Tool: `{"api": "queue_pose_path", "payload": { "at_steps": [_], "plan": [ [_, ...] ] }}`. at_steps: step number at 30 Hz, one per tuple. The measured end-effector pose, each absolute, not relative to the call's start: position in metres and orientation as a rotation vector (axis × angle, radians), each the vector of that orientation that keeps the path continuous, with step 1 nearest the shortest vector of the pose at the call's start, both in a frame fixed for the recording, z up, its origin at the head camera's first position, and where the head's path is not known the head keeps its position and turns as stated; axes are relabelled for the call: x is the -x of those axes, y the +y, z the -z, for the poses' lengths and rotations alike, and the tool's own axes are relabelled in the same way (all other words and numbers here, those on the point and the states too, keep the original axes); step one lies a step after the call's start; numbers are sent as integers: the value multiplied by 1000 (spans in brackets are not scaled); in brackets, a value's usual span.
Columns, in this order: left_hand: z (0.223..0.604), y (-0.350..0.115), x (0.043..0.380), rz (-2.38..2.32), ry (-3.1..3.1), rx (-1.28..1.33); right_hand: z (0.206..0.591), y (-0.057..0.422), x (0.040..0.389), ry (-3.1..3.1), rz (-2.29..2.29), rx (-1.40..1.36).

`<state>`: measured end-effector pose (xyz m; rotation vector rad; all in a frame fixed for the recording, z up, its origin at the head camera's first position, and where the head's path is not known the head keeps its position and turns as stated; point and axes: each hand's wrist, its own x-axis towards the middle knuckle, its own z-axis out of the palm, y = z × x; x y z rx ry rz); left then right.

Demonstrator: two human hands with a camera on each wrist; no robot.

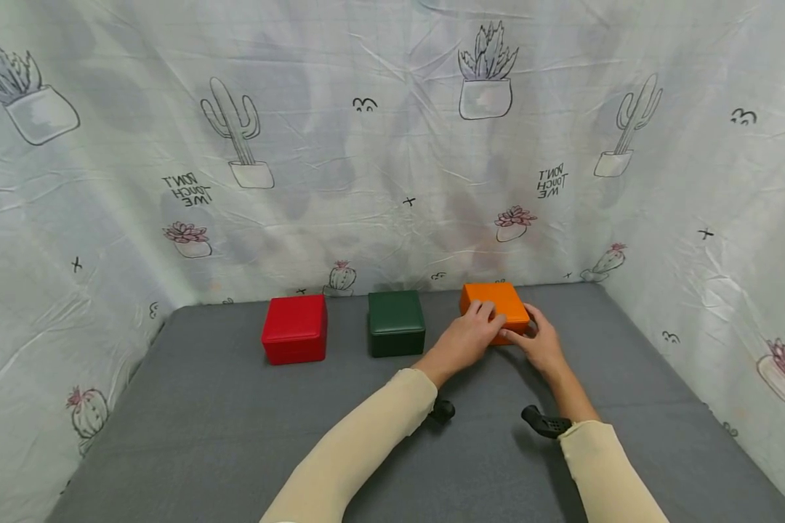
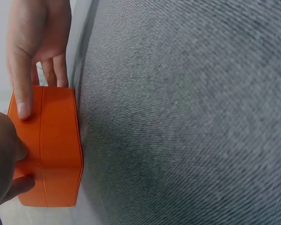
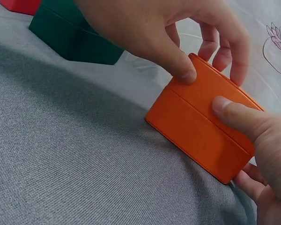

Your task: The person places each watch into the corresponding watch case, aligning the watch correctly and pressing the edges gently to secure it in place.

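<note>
An orange box (image 1: 497,299) with a lid seam along its front stands at the right of the row, its lid down on its base. Over its top left my left hand (image 1: 467,340) reaches, fingers bent on the lid and thumb against the front face, as the right wrist view shows. The right hand (image 1: 541,347) grips the box's right end, its thumb (image 3: 232,110) on the front near the seam and other fingers (image 3: 248,180) round the side, low down. In the left wrist view the orange box (image 2: 58,131) lies between both hands.
A dark green box (image 1: 396,323) stands left of the orange one, and a red box (image 1: 294,330) farther left. All rest on a grey cloth-covered table (image 1: 235,436). A white curtain (image 1: 392,145) printed with cacti hangs behind and on both sides.
</note>
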<state>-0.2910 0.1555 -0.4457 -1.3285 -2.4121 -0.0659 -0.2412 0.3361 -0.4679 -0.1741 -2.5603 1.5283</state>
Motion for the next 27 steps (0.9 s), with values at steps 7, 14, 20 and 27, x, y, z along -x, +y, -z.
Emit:
{"api": "queue_pose_path", "payload": {
  "at_steps": [7,14,20,27],
  "plan": [
    [445,155,289,64,-2413,1345,467,336,240,-2572,-1483,197],
    [449,152,294,13,-2383,1410,466,335,242,-2564,-1504,214],
    [448,147,296,8,-2381,1442,460,334,242,-2560,-1423,168],
    [435,126,295,22,-2378,1431,443,332,233,-2577,-1237,78]
  ]
}}
